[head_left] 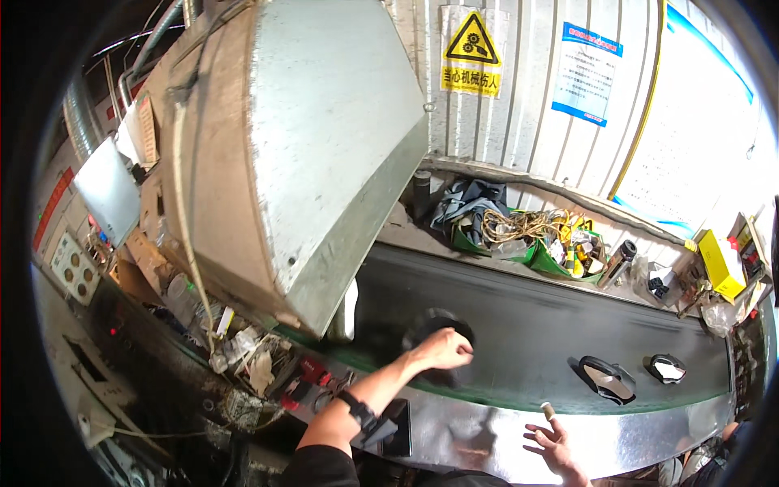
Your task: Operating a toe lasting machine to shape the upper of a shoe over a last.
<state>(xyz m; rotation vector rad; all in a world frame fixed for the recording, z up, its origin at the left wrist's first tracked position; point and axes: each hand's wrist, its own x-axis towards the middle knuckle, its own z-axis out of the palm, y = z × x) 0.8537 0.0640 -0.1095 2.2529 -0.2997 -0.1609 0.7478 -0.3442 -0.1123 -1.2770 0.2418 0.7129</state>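
- Left hand [445, 349]: arm outstretched over the belt [519, 312], fingers curled; I cannot tell if they grip.
- Dark thing [428, 323]: blurred, at that hand.
- Right hand [556, 448]: low over the ledge [633, 442], fingers spread, released.

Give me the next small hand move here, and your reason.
I'd probably bring the right hand to the dark, blurred item to help steady it. The left hand is at that item, though its grip is unclear, while the right is open above the metal ledge, apart from everything on the belt.
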